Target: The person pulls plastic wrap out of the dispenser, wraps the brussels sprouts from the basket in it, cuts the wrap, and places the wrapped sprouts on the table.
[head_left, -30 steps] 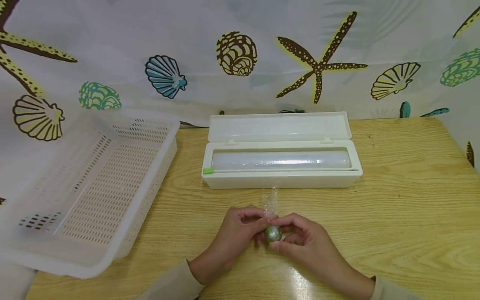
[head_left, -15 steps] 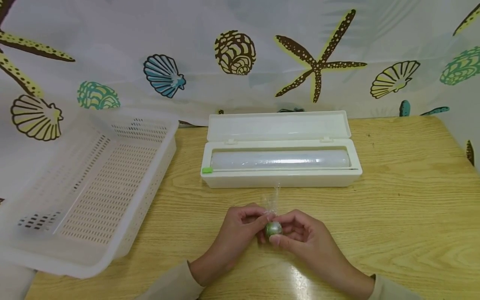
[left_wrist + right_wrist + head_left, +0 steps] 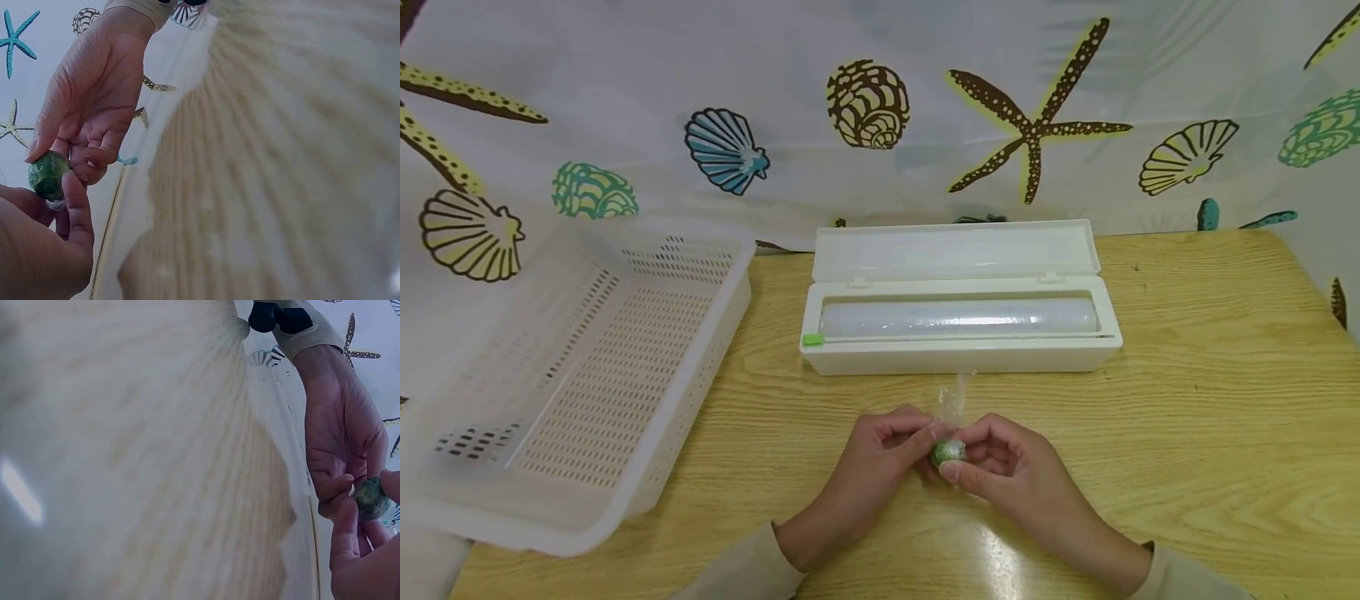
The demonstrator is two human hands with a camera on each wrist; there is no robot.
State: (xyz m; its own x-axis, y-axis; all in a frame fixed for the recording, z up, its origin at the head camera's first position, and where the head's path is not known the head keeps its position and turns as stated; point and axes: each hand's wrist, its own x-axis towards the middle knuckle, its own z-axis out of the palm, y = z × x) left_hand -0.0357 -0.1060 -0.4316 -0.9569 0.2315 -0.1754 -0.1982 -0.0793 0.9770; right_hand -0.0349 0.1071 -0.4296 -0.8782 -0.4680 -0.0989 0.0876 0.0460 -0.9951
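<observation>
Near the table's middle, a small round green ball is wrapped in clear cling film; its exact kind is not plain. My right hand holds the ball between thumb and fingers. At its far side my left hand pinches the gathered film, whose loose tail sticks up and away from me. In the left wrist view the ball looks dark green and glossy, between both hands' fingertips. The right wrist view shows the same ball at its right edge. Fingers partly cover the film's neck.
Behind the hands lies a white cling film dispenser, lid raised, with a film roll inside and a green slider at its left end. A white perforated basket stands at the left. A shell-patterned cloth hangs behind the table.
The ball has turned between the fingers and shifted slightly away from me. Its film tail now leans more to the right. Both hands keep their grip.
</observation>
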